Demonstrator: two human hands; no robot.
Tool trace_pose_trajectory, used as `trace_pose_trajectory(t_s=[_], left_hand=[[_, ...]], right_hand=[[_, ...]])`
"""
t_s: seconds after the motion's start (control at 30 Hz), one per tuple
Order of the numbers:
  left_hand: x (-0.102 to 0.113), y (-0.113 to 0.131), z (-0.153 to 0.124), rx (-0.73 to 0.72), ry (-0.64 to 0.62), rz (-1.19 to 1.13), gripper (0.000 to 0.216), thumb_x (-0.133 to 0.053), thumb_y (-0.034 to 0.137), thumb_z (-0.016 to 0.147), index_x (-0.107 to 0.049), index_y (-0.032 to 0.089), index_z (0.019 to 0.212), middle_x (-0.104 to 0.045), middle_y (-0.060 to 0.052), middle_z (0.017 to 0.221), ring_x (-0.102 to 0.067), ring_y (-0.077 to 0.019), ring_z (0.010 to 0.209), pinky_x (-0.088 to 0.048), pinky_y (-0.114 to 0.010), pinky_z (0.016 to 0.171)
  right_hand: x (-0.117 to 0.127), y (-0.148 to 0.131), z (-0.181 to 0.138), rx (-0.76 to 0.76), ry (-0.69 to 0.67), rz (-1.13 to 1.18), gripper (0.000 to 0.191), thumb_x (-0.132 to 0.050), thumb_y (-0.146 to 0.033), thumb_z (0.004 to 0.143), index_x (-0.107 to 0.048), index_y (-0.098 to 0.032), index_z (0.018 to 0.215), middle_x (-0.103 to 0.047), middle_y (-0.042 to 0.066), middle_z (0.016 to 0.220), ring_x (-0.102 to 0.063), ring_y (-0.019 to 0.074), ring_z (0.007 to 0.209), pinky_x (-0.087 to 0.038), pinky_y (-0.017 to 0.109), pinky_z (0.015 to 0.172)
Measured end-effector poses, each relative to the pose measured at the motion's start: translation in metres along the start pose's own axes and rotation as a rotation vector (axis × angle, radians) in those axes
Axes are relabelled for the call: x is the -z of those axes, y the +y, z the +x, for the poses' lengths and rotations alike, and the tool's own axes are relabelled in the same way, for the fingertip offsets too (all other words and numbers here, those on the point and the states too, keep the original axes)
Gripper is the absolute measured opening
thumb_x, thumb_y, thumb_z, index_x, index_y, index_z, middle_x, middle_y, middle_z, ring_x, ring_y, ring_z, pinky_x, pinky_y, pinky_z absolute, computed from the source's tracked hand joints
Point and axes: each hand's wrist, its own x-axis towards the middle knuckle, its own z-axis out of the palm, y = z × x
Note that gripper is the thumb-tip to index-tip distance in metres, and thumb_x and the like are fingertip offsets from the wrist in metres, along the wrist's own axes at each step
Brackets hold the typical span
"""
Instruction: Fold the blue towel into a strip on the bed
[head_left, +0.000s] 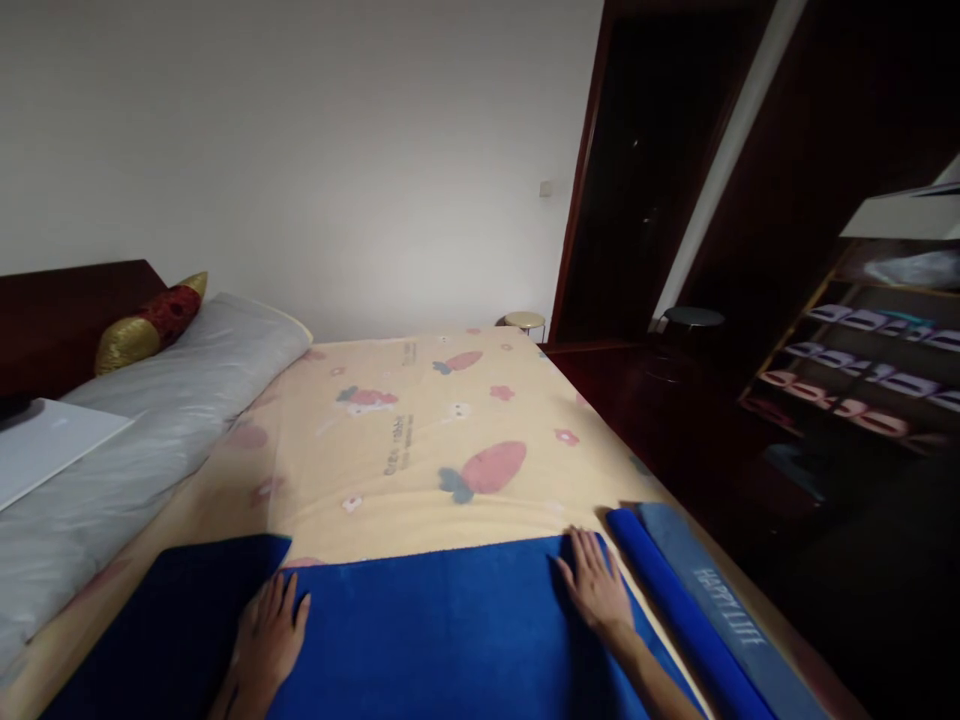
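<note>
A blue cloth point(442, 630), perhaps a towel, lies spread flat over the near part of the bed. On its far left corner rests my left hand point(276, 630), fingers stretched out. My right hand point(598, 585) lies flat on the far right corner, its fingers apart. Left of my left hand is a darker blue cloth point(172, 600). To the right of my right hand, a narrow bright blue folded cloth point(675, 600) lies beside a grey-blue one point(712, 590) lettered "HAPPY LIFE".
The bed has a yellow sheet point(420, 430) with strawberry prints. At left are a grey quilt point(195, 390), a red-and-gold cushion point(154, 325) and a white flat object point(52, 440). Stools point(525, 320) and a shoe rack point(862, 330) stand beyond the bed.
</note>
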Motion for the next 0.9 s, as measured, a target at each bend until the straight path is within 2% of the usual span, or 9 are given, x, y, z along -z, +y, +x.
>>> trace_pose_trajectory(t_s=[0.1,0.2,0.3,0.37,0.43,0.57,0.63,0.77,0.9], left_hand=[[0.008,0.070,-0.026,-0.076,0.152,-0.070,0.057,-0.014,0.035,0.095,-0.027,0.017,0.148,-0.028,-0.007,0.158,-0.024,-0.0205,0.146,-0.023,-0.048,0.117],[0.014,0.151,-0.048,-0.355,0.101,-0.189,0.052,-0.019,0.032,0.097,-0.024,0.023,0.148,-0.031,-0.003,0.157,-0.028,-0.0172,0.144,-0.026,-0.042,0.117],[0.014,0.185,-0.055,-0.480,0.068,-0.245,0.052,-0.020,0.030,0.097,-0.017,0.026,0.148,-0.028,0.000,0.157,-0.028,-0.0150,0.144,-0.027,-0.041,0.116],[0.009,0.172,-0.051,-0.425,0.069,-0.241,0.052,-0.020,0.035,0.098,-0.017,0.027,0.149,-0.028,-0.001,0.158,-0.028,-0.0153,0.144,-0.026,-0.042,0.117],[0.001,0.136,-0.043,-0.286,0.094,-0.214,0.055,-0.019,0.041,0.097,-0.017,0.024,0.149,-0.030,-0.003,0.157,-0.027,-0.0172,0.145,-0.024,-0.044,0.117],[-0.014,0.051,-0.019,0.020,0.104,-0.138,0.065,-0.013,0.045,0.094,-0.018,0.013,0.150,-0.030,-0.010,0.157,-0.027,-0.0229,0.145,-0.024,-0.048,0.116],[-0.018,0.019,-0.007,0.113,0.072,-0.127,0.070,-0.012,0.047,0.092,-0.021,0.007,0.149,-0.030,-0.013,0.157,-0.028,-0.0258,0.144,-0.026,-0.050,0.115],[-0.019,-0.012,0.013,0.118,0.019,-0.090,0.075,-0.017,0.049,0.089,-0.026,0.001,0.146,-0.035,-0.017,0.154,-0.031,-0.0273,0.143,-0.025,-0.047,0.116],[-0.007,-0.015,0.023,0.094,-0.079,-0.074,0.074,-0.023,0.046,0.087,-0.028,-0.002,0.144,-0.035,-0.019,0.154,-0.033,-0.0292,0.142,-0.024,-0.048,0.116]], right_hand=[[-0.007,-0.083,-0.012,0.257,0.025,0.141,0.063,-0.026,-0.053,0.095,-0.024,-0.019,0.149,-0.036,0.008,0.153,-0.032,0.0245,0.142,-0.025,0.050,0.118],[-0.011,-0.171,-0.028,0.416,-0.035,0.253,0.056,-0.022,-0.040,0.099,-0.008,-0.024,0.150,-0.027,0.003,0.157,-0.026,0.0190,0.144,-0.028,0.044,0.117],[-0.008,-0.209,-0.038,0.536,-0.166,0.274,0.054,-0.021,-0.042,0.099,-0.012,-0.027,0.150,-0.026,0.003,0.157,-0.026,0.0198,0.144,-0.030,0.044,0.116],[-0.004,-0.193,-0.035,0.571,-0.222,0.264,0.055,-0.024,-0.047,0.098,-0.014,-0.030,0.149,-0.025,0.003,0.157,-0.027,0.0212,0.144,-0.029,0.047,0.116],[0.001,-0.150,-0.028,0.510,-0.229,0.230,0.058,-0.028,-0.053,0.096,-0.014,-0.033,0.149,-0.022,0.002,0.158,-0.025,0.0218,0.145,-0.027,0.049,0.117],[0.006,-0.039,-0.015,0.157,-0.161,0.064,0.065,-0.023,-0.060,0.093,-0.019,-0.028,0.149,-0.027,0.003,0.158,-0.022,0.0206,0.146,-0.021,0.049,0.119],[0.004,0.001,-0.014,0.022,-0.093,-0.016,0.073,-0.018,-0.064,0.091,-0.021,-0.021,0.150,-0.027,0.007,0.158,-0.020,0.0221,0.147,-0.019,0.048,0.119],[-0.001,0.029,-0.014,-0.118,-0.024,-0.087,0.085,-0.007,-0.066,0.088,-0.024,-0.008,0.148,-0.024,0.014,0.158,-0.018,0.0258,0.147,-0.023,0.047,0.117],[-0.001,0.030,-0.007,-0.126,-0.053,-0.089,0.090,0.001,-0.066,0.086,-0.030,-0.006,0.146,-0.029,0.014,0.156,-0.024,0.0267,0.145,-0.025,0.048,0.116]])
